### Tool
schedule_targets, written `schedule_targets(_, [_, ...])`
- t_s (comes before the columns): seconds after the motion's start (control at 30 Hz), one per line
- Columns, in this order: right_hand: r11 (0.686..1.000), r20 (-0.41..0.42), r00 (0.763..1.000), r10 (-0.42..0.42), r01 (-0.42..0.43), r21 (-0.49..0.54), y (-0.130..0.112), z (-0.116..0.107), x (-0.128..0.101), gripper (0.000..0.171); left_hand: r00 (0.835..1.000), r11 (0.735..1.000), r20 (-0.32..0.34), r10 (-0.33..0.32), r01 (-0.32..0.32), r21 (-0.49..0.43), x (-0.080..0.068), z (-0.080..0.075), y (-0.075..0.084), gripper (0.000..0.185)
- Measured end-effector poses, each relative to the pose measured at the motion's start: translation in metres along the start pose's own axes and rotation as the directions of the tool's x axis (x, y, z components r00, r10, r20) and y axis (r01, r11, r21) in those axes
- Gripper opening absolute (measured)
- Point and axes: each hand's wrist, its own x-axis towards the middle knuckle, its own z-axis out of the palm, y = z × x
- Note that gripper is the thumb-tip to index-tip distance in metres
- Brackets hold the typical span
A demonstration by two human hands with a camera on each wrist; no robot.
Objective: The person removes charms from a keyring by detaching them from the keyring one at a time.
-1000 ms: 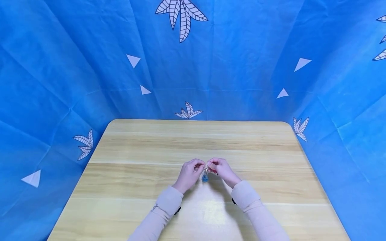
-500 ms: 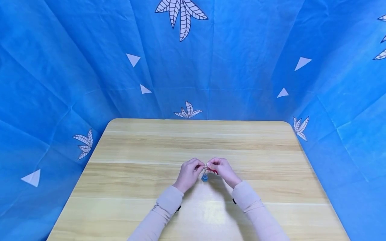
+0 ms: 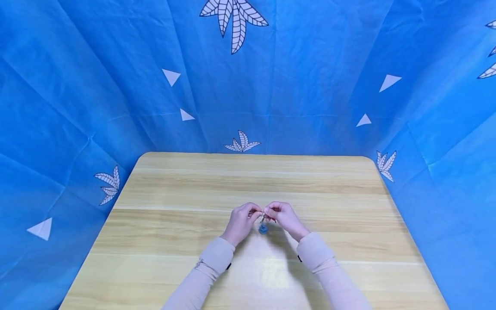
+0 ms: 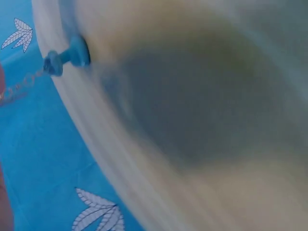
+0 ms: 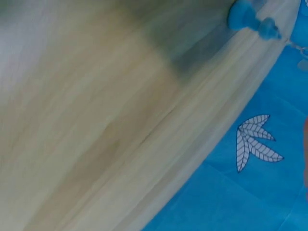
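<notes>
A small keychain hangs between the two hands over the middle of the table. Its blue pendant (image 3: pixel 263 228), knobbed with a wide round base, dangles below the fingertips. In the left wrist view the blue pendant (image 4: pixel 79 52) trails a thin metal chain (image 4: pixel 29 80) toward the fingers. The left hand (image 3: pixel 241 221) pinches the keychain's top end from the left. From the right, the right hand (image 3: pixel 286 218) pinches it too, fingertips close to the left ones. A small red piece (image 3: pixel 271 218) shows under the right fingers; its kind is hidden by the hand.
The wood-grain table (image 3: pixel 174 193) has rounded far corners. A blue curtain (image 3: pixel 310 64) with white leaves and triangles surrounds it at the back and both sides. Light sleeves (image 3: pixel 217 256) cover both forearms.
The blue pendant has shifted up slightly and turned on its chain. The fingertips have drawn a little closer together, and less of the red piece shows.
</notes>
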Motion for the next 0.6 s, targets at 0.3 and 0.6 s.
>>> schedule_targets(0.3, [0.994,-0.115,0.992,0.060,-0.050,0.095,0.003,0.009,0.000,0.013,0.980,0.970,-0.116,-0.163,0.138,-0.200,-0.015,0.013,0.008,0.012])
schedule_targets(0.6, [0.995,-0.115,0.992,0.054,-0.044,0.089,-0.002,0.019,0.001,0.015,0.949,0.938,-0.156,-0.273,0.227,-0.261,-0.015,0.019,0.006,0.011])
